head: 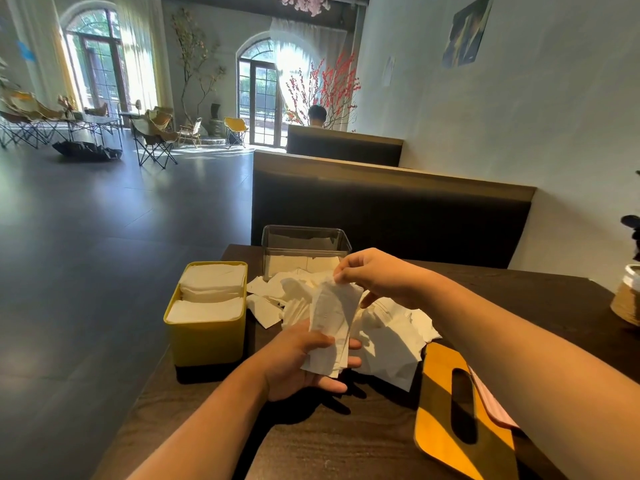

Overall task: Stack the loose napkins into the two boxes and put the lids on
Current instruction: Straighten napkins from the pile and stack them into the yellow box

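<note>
From the head camera we look down at a dark wooden table [311, 441] in a sunlit room. Our left hand [304, 365] lies palm up near the middle of the table, its fingers curled under a sheaf of napkins [329, 327] and its thumb laid over the sheaf's left edge. Our right hand [377, 275] reaches in from the right, just beyond the left. Its thumb and fingertips [337, 271] pinch the sheaf's upper edge, so both hands grip the same white paper, which stands nearly upright between them.

Under and behind the hands, the loose napkins [391, 337] spread in a crumpled heap across the table's centre, touching the sheaf's right side. To the left of our left hand, near the table's left edge, stands the yellow box [207, 344], packed to the rim with two neat piles of napkins. At the far edge, beyond the right hand, stands the clear box [304, 244], with a low layer of napkins at its bottom.

At the near right, beside our right forearm, the yellow lid [440, 410] lies flat, slot upward. A pink lid [493, 407] shows at its right edge, mostly hidden by the arm. A dark booth back [381, 209] rises behind the table.
</note>
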`<action>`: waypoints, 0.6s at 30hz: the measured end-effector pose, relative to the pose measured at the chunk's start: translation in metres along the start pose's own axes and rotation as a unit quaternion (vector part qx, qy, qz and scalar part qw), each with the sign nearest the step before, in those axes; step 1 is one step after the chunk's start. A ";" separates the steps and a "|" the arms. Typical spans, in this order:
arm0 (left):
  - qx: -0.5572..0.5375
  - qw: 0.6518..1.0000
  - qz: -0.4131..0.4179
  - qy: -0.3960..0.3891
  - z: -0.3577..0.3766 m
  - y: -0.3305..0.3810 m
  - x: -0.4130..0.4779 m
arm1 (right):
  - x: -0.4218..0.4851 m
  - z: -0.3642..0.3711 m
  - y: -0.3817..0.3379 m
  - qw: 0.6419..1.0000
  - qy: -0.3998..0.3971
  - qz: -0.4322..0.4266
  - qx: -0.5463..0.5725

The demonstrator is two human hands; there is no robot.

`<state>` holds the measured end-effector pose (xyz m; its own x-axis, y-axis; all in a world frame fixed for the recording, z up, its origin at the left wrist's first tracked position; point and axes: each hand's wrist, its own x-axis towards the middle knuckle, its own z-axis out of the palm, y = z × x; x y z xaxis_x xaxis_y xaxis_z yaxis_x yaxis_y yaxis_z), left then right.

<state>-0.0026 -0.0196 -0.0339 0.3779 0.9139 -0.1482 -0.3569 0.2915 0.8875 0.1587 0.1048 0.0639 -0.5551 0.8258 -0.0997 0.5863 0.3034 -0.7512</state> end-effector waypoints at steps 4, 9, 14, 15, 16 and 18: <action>0.003 1.000 -0.001 0.000 0.000 0.000 -0.001 | 0.000 0.001 -0.002 1.000 -0.010 0.004 -0.014; 0.006 1.000 -0.002 -0.022 0.000 0.000 -0.001 | -0.001 0.001 -0.003 0.999 -0.002 0.004 -0.048; 0.000 0.999 -0.009 -0.035 -0.002 0.000 0.000 | -0.003 0.000 -0.004 1.000 0.004 0.010 -0.027; 0.000 0.999 -0.011 -0.036 -0.003 0.000 0.000 | -0.002 0.000 -0.004 1.000 0.012 0.013 -0.013; -0.001 0.999 -0.012 -0.036 -0.003 -0.001 0.001 | -0.002 0.000 -0.004 1.000 0.026 0.014 0.001; -0.002 0.999 -0.013 -0.035 -0.004 -0.001 0.001 | -0.001 0.000 -0.004 0.998 0.066 0.008 0.012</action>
<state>-0.0053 -0.0180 -0.0368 0.4470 0.8834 -0.1406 -0.3491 0.3169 0.8819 0.1572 0.1027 0.0673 -0.4624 0.8863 -0.0264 0.5799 0.2798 -0.7651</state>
